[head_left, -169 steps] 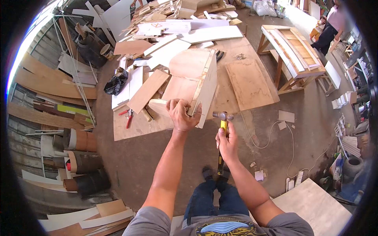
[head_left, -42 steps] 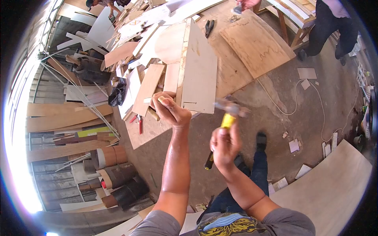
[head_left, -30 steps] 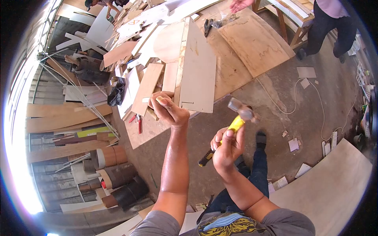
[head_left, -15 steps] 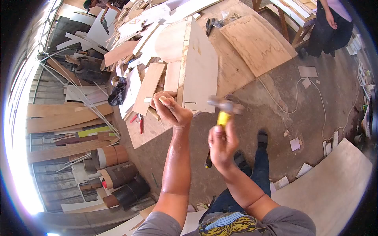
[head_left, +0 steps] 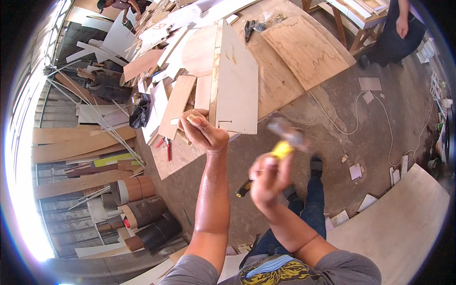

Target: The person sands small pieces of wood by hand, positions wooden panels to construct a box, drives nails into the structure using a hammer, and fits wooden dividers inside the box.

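Note:
My right hand (head_left: 270,178) is wrapped round the yellow and black handle of a hammer (head_left: 282,150); its head is blurred by motion and stands apart from the wood. A wooden panel piece with a white face (head_left: 237,90) stands on edge, and from that face, near its lower end, a thin nail (head_left: 225,121) sticks out. My left hand (head_left: 205,132) is closed at the lower end of this panel's wooden edge; its fingertips are partly hidden. A small white piece (head_left: 175,121) shows beside the left fingers.
Red-handled pliers (head_left: 167,148) lie on the plywood-topped table (head_left: 173,164). Wood offcuts (head_left: 142,64) pile up behind, and black clamps (head_left: 249,31) lie near a plywood sheet (head_left: 308,52). A cable (head_left: 351,135) crosses the floor. One person (head_left: 396,35) stands right, another (head_left: 124,8) bends at upper left.
The hammer has swung right, away from the panel, and its head has tilted further over. My left hand stays at the panel's edge. The view has shifted slightly.

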Action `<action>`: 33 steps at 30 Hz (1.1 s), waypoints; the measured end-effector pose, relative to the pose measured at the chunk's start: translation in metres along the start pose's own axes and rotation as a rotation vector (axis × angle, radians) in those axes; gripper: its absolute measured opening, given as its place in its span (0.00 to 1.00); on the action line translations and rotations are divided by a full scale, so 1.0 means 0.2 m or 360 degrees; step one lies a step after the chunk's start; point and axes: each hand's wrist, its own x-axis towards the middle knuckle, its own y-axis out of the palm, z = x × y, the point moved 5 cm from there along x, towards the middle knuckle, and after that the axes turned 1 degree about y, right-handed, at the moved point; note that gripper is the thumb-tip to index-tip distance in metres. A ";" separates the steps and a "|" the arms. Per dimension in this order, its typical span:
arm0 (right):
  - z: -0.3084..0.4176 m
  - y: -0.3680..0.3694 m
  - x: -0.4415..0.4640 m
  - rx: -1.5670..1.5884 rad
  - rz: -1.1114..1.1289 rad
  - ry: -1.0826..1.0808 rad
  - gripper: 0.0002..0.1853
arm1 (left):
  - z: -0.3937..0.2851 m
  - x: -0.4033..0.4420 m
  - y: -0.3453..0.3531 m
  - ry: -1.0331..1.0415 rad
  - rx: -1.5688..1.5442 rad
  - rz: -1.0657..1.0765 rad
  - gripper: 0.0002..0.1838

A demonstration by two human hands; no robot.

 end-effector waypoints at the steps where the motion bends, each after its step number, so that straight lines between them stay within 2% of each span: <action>1: -0.05 0.08 0.01 -0.0771 0.0288 -0.0219 0.20 | -0.01 0.00 0.00 0.0000 0.0014 -0.0005 0.23; 4: -0.09 0.06 0.05 -0.0530 0.0312 0.0120 0.23 | -0.01 0.03 0.00 0.0032 0.0033 -0.0005 0.23; 5: -0.05 0.02 0.06 -0.0475 0.0339 0.0139 0.25 | 0.01 0.02 0.00 0.0049 0.0039 -0.0001 0.23; 8: 0.07 -0.01 0.06 0.0101 -0.0157 0.0188 0.21 | 0.00 0.01 0.00 0.0054 0.0035 0.0008 0.23; 9: 0.02 -0.01 0.03 0.0128 -0.0094 0.0072 0.21 | 0.00 0.01 0.00 0.0054 0.0034 0.0017 0.23; 10: -0.04 0.04 0.01 -0.0182 0.0192 -0.0034 0.21 | -0.01 0.00 -0.01 0.0052 0.0036 0.0027 0.23; 12: -0.12 0.12 -0.01 -0.0691 0.0382 -0.0123 0.26 | 0.02 -0.01 -0.02 -0.0091 0.0037 0.0024 0.24; 13: -0.13 0.12 0.01 -0.0464 0.0407 0.0024 0.28 | 0.04 -0.01 -0.03 -0.0159 0.0035 0.0023 0.25; 14: -0.09 0.09 0.04 -0.0600 0.0448 -0.0047 0.31 | 0.04 0.00 -0.01 -0.0096 0.0028 0.0003 0.24; 15: -0.06 0.06 0.05 -0.0411 0.0362 0.0036 0.29 | 0.03 0.00 -0.02 -0.0044 0.0030 -0.0001 0.24; 17: -0.02 0.02 0.06 -0.0005 0.0144 0.0196 0.19 | 0.02 0.00 -0.01 0.0018 0.0027 0.0002 0.23; 18: 0.04 0.02 0.06 0.0054 0.0033 0.0159 0.16 | 0.02 0.00 -0.01 0.0028 0.0031 0.0016 0.23; 20: -0.08 0.03 0.00 -0.0010 0.0111 0.0033 0.24 | 0.01 0.01 -0.02 0.0028 0.0030 0.0015 0.23; 23: -0.13 0.12 0.03 -0.0609 0.0402 -0.0012 0.27 | 0.01 0.01 -0.01 0.0006 0.0026 0.0011 0.24; 25: -0.08 0.06 0.06 -0.0428 0.0354 0.0049 0.27 | 0.03 0.01 -0.02 0.0019 0.0062 0.0011 0.24; 26: -0.07 0.03 0.05 -0.0109 0.0283 0.0156 0.26 | 0.03 0.01 -0.02 0.0044 0.0100 0.0025 0.24; 28: 0.01 0.04 0.03 0.0002 -0.0076 0.0184 0.24 | 0.01 0.02 -0.02 0.0088 0.0177 0.0054 0.23; 29: -0.09 0.05 0.00 0.0166 0.0072 0.0086 0.24 | 0.01 0.02 -0.03 -0.0003 0.0127 0.0045 0.24; 30: -0.09 0.13 0.01 -0.0948 0.0382 -0.0239 0.24 | 0.02 0.02 -0.03 -0.0096 0.0078 0.0035 0.24; 31: -0.12 0.13 0.02 -0.0699 0.0366 -0.0032 0.24 | 0.02 0.01 -0.02 -0.0182 0.0024 0.0026 0.25; 32: -0.14 0.13 0.01 -0.0442 0.0345 0.0168 0.24 | 0.01 0.02 -0.02 -0.0104 0.0033 0.0031 0.24; 33: -0.10 0.12 0.04 -0.0418 0.0331 0.0161 0.23 | 0.02 0.02 0.00 -0.0016 0.0044 0.0018 0.23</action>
